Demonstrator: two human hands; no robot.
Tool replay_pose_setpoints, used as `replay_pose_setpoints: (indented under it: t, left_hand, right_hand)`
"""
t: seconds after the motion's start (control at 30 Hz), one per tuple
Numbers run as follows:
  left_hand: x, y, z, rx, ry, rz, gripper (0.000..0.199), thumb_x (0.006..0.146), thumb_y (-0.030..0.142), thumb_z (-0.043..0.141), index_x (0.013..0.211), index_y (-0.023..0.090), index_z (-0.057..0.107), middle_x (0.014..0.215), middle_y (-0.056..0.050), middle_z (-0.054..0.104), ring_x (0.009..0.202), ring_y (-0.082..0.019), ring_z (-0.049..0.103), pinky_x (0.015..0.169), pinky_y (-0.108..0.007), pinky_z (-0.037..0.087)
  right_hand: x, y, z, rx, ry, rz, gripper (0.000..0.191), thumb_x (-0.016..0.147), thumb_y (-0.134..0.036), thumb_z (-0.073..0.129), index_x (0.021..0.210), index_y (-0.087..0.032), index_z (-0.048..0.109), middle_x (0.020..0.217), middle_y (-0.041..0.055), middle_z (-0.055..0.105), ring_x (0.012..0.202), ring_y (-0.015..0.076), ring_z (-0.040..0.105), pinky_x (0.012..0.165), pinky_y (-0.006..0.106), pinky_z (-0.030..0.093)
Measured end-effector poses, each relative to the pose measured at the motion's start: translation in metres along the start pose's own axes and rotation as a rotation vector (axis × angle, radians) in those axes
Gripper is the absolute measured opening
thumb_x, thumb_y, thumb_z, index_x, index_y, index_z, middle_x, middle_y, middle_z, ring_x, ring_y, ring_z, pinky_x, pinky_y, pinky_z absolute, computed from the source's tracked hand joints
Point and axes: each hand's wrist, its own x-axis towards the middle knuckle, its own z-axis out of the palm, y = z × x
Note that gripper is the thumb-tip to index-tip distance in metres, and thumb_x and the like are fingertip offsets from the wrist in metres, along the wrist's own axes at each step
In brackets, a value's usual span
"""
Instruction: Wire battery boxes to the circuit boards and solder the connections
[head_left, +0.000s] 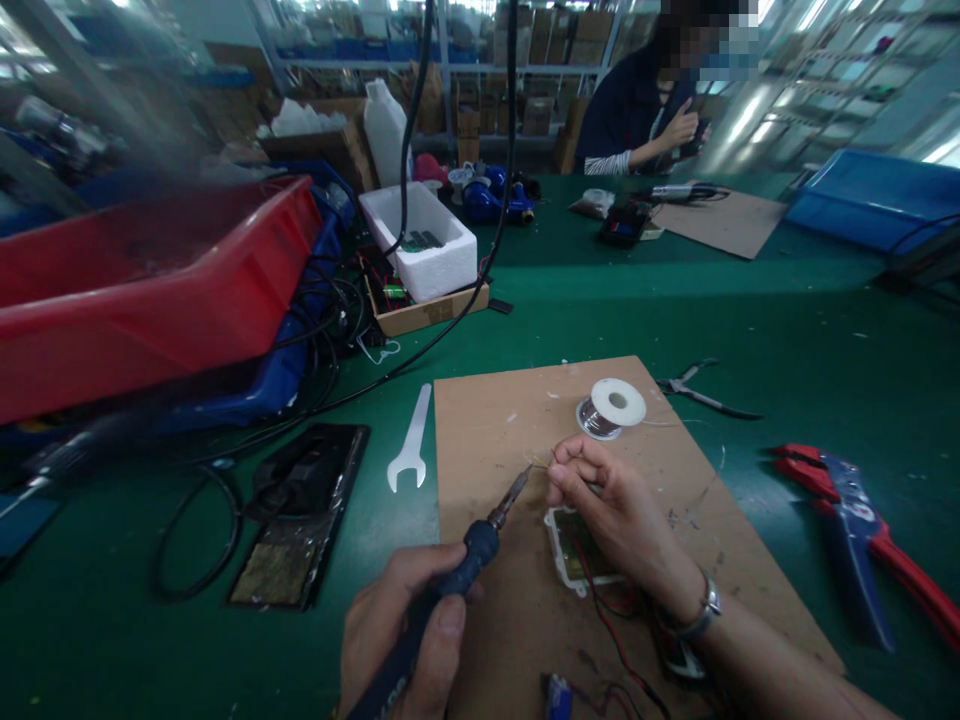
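Observation:
My left hand (409,630) is wrapped round a dark blue soldering iron (457,580), whose tip points up and right. The tip touches or nearly touches the end of a thin yellowish wire (540,463). My right hand (600,490) pinches that wire between thumb and fingers. Below my right hand lies a white-edged case (556,550) with a greenish board, partly hidden. Red and black wires (611,625) run down from it. A spool of solder wire (611,408) stands just beyond my right hand on the brown board (495,420).
A wrench (411,445) and an iron stand with sponge (300,520) lie left; pliers (705,390) and a red-blue crimping tool (855,540) lie right. Red bin (165,300), foam box (435,255) and hanging black cables (510,130) stand beyond. A person (622,110) sits across the table.

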Motion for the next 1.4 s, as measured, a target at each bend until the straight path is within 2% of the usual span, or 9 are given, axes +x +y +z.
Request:
replay_pose_setpoints:
  t: [0.33,0.5,0.7,0.77,0.9,0.97,1.03,1.17,1.4]
  left_hand:
    - [0.000,0.004,0.003,-0.011,0.036,-0.045,0.017,0.090,0.033,0.048,0.098,0.024,0.059,0.070,0.003,0.069,0.060,-0.012,0.065,0.056,-0.020,0.052]
    - [-0.002,0.005,0.006,-0.021,0.125,-0.092,0.020,0.090,0.036,0.046,0.096,0.023,0.060,0.071,0.002,0.069,0.058,-0.013,0.064,0.054,-0.022,0.051]
    - [0.002,0.006,-0.013,-0.091,0.214,0.023,0.016,0.088,0.029,0.050,0.100,0.021,0.057,0.075,0.000,0.068,0.061,-0.012,0.066,0.055,-0.020,0.052]
    - [-0.003,0.006,-0.027,-0.102,0.334,0.021,0.016,0.086,0.029,0.052,0.098,0.019,0.057,0.072,0.000,0.067,0.058,-0.013,0.065,0.053,-0.021,0.052]
    - [-0.030,0.001,-0.064,-0.051,0.792,-0.142,0.013,0.082,0.030,0.054,0.079,0.018,0.055,0.053,0.005,0.058,0.043,-0.010,0.056,0.045,-0.019,0.045]
    - [-0.049,-0.008,-0.082,-0.015,0.907,-0.219,0.015,0.082,0.030,0.053,0.074,0.018,0.054,0.047,0.006,0.055,0.040,-0.009,0.051,0.042,-0.017,0.042]
    - [-0.066,-0.019,-0.094,0.027,0.872,-0.340,0.018,0.084,0.034,0.054,0.077,0.017,0.054,0.049,0.005,0.057,0.042,-0.010,0.053,0.043,-0.017,0.043]
    - [-0.085,-0.033,-0.103,0.020,0.679,-0.612,0.032,0.082,0.048,0.058,0.090,0.017,0.055,0.064,-0.001,0.066,0.057,-0.015,0.063,0.055,-0.024,0.053]
    - [-0.094,-0.030,-0.109,-0.011,0.640,-0.645,0.036,0.080,0.049,0.061,0.092,0.016,0.054,0.065,-0.002,0.067,0.058,-0.014,0.062,0.057,-0.023,0.053]
  right_hand:
    - [0.000,-0.001,0.001,0.001,0.016,-0.009,0.018,0.090,-0.038,0.050,0.088,-0.021,0.047,0.064,-0.0018,0.062,0.058,0.0129,0.057,0.057,0.025,0.043]
    - [0.001,0.001,0.000,-0.051,0.022,-0.010,0.018,0.091,-0.039,0.048,0.088,-0.021,0.047,0.066,-0.0017,0.063,0.058,0.0129,0.056,0.057,0.025,0.043]
    - [0.001,0.006,0.000,-0.118,0.019,-0.005,0.019,0.091,-0.041,0.047,0.089,-0.022,0.047,0.067,-0.0014,0.062,0.059,0.0136,0.057,0.057,0.026,0.043]
    - [0.001,0.010,-0.001,-0.133,0.017,-0.007,0.022,0.091,-0.044,0.047,0.090,-0.022,0.047,0.068,-0.0006,0.062,0.060,0.0149,0.058,0.058,0.027,0.044]
    - [0.004,0.021,-0.002,-0.140,0.014,-0.051,0.029,0.089,-0.050,0.048,0.092,-0.022,0.047,0.070,0.0016,0.063,0.063,0.0178,0.060,0.060,0.030,0.046]
    - [0.006,0.026,-0.002,-0.145,0.006,-0.065,0.030,0.088,-0.051,0.049,0.093,-0.022,0.048,0.071,0.0025,0.064,0.065,0.0191,0.062,0.062,0.031,0.046]
    - [0.006,0.027,-0.002,-0.150,0.006,-0.072,0.030,0.087,-0.051,0.050,0.093,-0.022,0.049,0.073,0.0031,0.064,0.068,0.0201,0.063,0.065,0.032,0.047]
    - [0.005,0.022,-0.002,-0.191,0.021,-0.085,0.031,0.086,-0.052,0.051,0.091,-0.021,0.050,0.077,0.0049,0.064,0.074,0.0218,0.062,0.070,0.034,0.046]
    - [0.003,0.011,-0.004,-0.398,0.099,-0.147,0.023,0.084,-0.045,0.053,0.086,-0.023,0.056,0.082,0.0056,0.063,0.077,0.0228,0.058,0.070,0.033,0.042]
